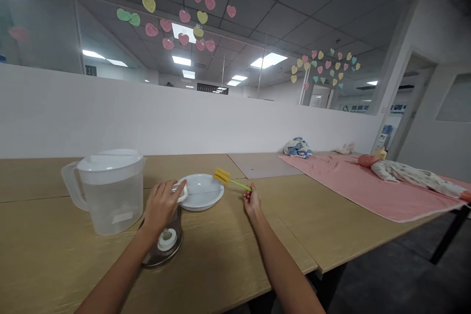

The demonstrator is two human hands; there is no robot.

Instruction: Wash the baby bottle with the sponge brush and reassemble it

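Observation:
My left hand is closed around what appears to be a baby bottle; its white looped handle shows past my fingers, while the hand hides most of the body. Below that hand lies a shiny metal tray, bearing a white ring with a teat. In my right hand is the thin green handle of a sponge brush. Its yellow sponge head points left, over the right rim of a white basin. The basin sits on the table just beyond my left hand.
A lidded translucent pitcher stands at the left on the wooden table. To the right, a doll lies on a pink cloth. A crumpled blue-and-white cloth rests by the white wall.

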